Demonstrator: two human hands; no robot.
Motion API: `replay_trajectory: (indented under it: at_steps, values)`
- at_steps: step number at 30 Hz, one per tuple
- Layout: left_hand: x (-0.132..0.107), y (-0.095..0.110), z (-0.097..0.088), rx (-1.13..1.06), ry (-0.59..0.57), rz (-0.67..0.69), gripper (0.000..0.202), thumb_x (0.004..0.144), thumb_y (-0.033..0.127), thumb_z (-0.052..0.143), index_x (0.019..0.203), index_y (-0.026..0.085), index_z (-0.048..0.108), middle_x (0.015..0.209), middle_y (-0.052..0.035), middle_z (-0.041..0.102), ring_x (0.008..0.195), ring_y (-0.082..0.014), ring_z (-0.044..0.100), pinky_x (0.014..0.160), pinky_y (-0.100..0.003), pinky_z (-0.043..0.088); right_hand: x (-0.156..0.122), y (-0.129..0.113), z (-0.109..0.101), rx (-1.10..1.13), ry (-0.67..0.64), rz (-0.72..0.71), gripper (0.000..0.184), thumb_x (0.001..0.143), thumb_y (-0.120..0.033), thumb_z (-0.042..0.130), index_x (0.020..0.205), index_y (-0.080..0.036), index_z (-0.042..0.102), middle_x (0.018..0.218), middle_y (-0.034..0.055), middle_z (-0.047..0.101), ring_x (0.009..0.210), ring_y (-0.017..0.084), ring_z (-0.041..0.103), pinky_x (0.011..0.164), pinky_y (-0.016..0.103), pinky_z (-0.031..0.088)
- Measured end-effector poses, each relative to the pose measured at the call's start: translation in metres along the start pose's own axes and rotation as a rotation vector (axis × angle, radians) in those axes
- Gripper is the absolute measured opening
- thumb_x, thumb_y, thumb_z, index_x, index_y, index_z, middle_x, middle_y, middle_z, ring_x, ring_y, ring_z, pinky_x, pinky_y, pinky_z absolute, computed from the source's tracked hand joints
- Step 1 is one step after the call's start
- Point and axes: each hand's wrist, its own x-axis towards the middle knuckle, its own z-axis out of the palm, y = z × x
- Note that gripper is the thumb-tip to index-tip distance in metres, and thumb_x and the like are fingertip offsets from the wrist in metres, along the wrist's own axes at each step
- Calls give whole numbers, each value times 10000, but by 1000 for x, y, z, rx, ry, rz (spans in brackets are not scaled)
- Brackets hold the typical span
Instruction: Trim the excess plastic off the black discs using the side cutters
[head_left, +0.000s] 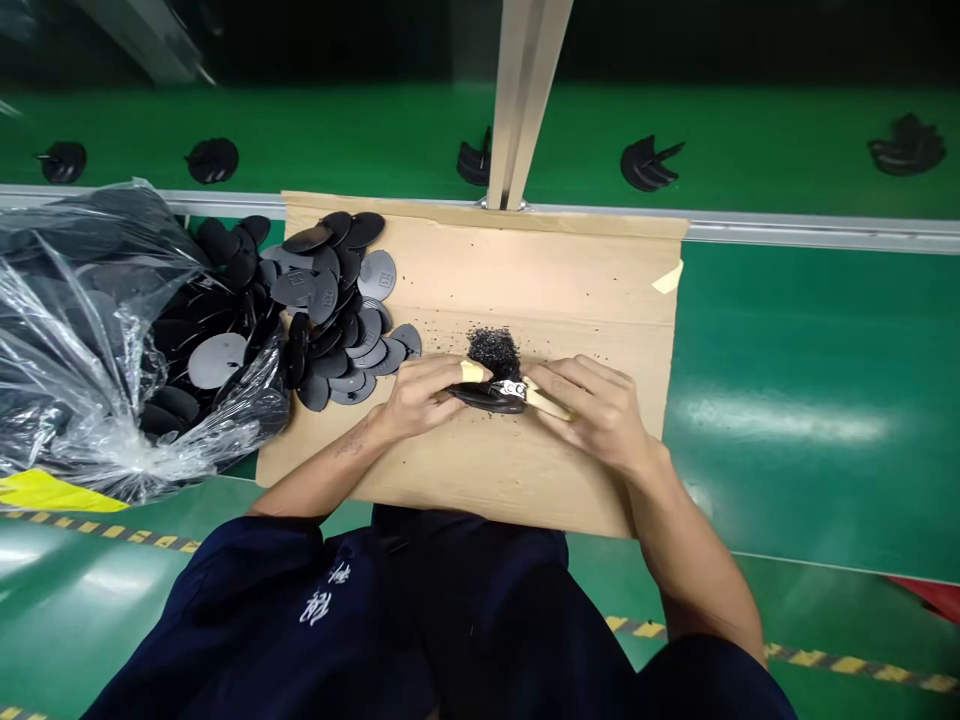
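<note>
The left hand (424,397) pinches a black plastic disc (480,398), held low and nearly edge-on, with a fingertip (472,372) wrapped in beige tape pressing on top of it. The right hand (595,412) closes around the beige-sleeved handles of a pair of side cutters (546,401), and their steel head sits against the disc's rim. Whether the blades are shut cannot be told. Both hands are low over a folded cardboard sheet (555,280).

Black plastic trimmings (495,352) lie heaped at 12 o'clock from the cutters, just beyond the taped fingertip, with crumbs scattered across the card. At 10 o'clock, a heap of similar black discs (337,320) spreads over the card's left part and runs into a clear plastic bag (75,340) of more discs at 9 o'clock. A strip of masking tape (667,277) sits on the card's right edge. Past a metal rail (825,232) at 12 o'clock, spaced black parts (649,163) lie on a green conveyor belt (787,130).
</note>
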Motion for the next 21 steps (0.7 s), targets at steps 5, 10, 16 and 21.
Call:
replay_trajectory:
  at_steps: [5,10,16,21]
  values:
    - [-1,-1,2,-55,-5,-5,261,929,227,730,1189,211,728,1006,-68,816,919,-164,789,839,-271,637,-3,0,0,-50,-9,-1,265,997,-253,623,1236,-174,704,977,72,781,834,178,697,702,296,558]
    - [-2,-2,3,-83,-1,-13,273,912,246,753,1182,212,738,1011,-70,818,922,-163,790,840,-255,629,-4,-1,0,-76,-16,-3,268,1008,-259,602,1248,-190,697,963,64,783,833,176,694,698,293,545]
    - [-3,-2,2,-79,-9,-33,284,911,258,754,1192,216,738,992,-73,817,879,-155,790,819,-246,627,-2,-5,-3,-168,-98,24,278,1038,-293,542,1259,-219,694,956,59,783,824,186,691,695,315,559]
    - [-4,-3,1,-21,-25,-24,192,936,272,721,1108,191,748,928,-68,808,824,-152,777,776,-254,624,-4,-6,-2,-128,-104,63,272,1033,-277,557,1258,-227,703,930,56,784,835,186,704,730,306,571]
